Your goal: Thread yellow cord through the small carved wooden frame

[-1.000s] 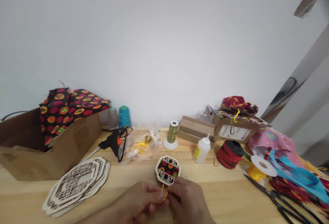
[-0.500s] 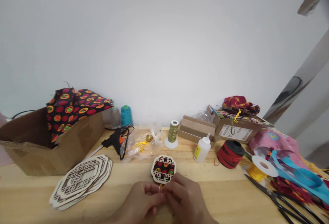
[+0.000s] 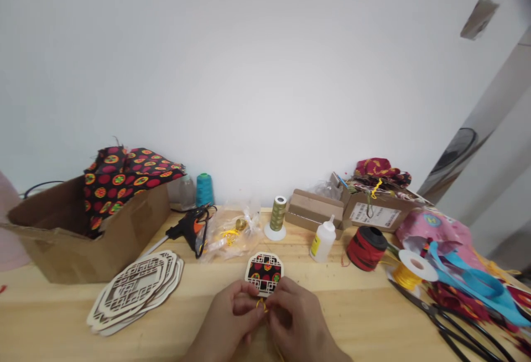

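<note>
Fingers of both hands meet at the near edge of the worktop (image 3: 365, 317), the left hand (image 3: 226, 317) and the right hand (image 3: 296, 323) pinched closed from either side on a short loop of yellow cord (image 3: 261, 305). That cord sits at the lower edge of a small wooden lattice ornament (image 3: 264, 273), a flat fretwork frame with black, red-dotted fabric showing through, which lies flat on the worktop just beyond the fingertips. The ornament looks light and stiff, but its thin cut bars seem likely to snap under a twist, so it is best held by its solid outer rim with the flat faces between thumb and finger, not by the fretwork. The cord is thin, limp and probably slippery; a fingertip pinch close to the frame gives the most control. To the left a stack of larger lattice frames (image 3: 135, 290) lies beside a cardboard box (image 3: 89, 243) draped with patterned fabric. Behind the ornament are a hot-glue gun (image 3: 188, 230), a green thread spool (image 3: 277, 215) and a white glue bottle (image 3: 322, 238); to the right, a red cord reel (image 3: 367, 248), a yellow cord reel (image 3: 412, 270) and black scissors (image 3: 446, 326).
</note>
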The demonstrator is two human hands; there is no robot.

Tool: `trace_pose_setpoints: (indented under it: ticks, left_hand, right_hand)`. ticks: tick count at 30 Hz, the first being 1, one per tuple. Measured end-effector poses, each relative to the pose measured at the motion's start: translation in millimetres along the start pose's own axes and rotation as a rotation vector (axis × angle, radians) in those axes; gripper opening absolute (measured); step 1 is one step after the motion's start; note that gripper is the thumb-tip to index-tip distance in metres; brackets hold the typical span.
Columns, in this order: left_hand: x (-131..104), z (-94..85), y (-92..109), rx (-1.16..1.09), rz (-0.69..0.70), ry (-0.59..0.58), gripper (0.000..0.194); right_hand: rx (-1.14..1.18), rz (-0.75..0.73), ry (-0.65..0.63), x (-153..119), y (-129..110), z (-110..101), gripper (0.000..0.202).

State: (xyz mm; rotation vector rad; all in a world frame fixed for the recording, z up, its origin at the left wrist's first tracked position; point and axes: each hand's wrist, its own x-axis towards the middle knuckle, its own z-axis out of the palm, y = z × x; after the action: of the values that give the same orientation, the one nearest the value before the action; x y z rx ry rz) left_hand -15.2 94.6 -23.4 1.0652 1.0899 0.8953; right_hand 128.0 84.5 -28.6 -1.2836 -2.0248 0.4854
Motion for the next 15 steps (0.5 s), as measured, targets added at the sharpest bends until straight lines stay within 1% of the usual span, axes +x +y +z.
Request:
trace_pose_setpoints:
  ticks: [2, 6, 8, 10, 12, 13, 15]
  left_hand:
    - [-1.8, 0.0, -0.7, 0.004, 0.009, -0.001, 0.032]
    - [-1.4, -0.3, -2.2, 0.029, -0.023, 0.034, 0.035]
    - [-0.2, 0.1, -2.3, 0.048, -0.023, 0.054, 0.037]
    - [0.8, 1.0, -1.7, 0.066, -0.022, 0.061, 0.039]
    - [1.1, 2.2, -0.7, 0.078, -0.034, 0.07, 0.039]
    - [1.0, 2.8, -0.3, 0.084, -0.044, 0.077, 0.039]
    - [0.5, 3.5, 0.2, 0.102, -0.061, 0.09, 0.038]
  right_hand:
    - [0.058, 0.072, -0.006, 1.4, -1.1, 1.3, 0.017]
    - [0.166, 0.302, -0.001, 7.0, 0.3, 8.4, 0.013]
    - [0.289, 0.413, 0.002, 11.1, -1.1, 11.6, 0.011]
    - [0.484, 0.494, -0.026, 14.8, -6.0, 10.8, 0.01]
    - [0.756, 0.574, -0.112, 14.9, -12.8, 2.3, 0.011]
    - [0.901, 0.612, -0.178, 12.1, -15.7, -5.9, 0.013]
    - [1.14, 0.67, -0.275, -1.6, -17.6, -31.3, 0.017]
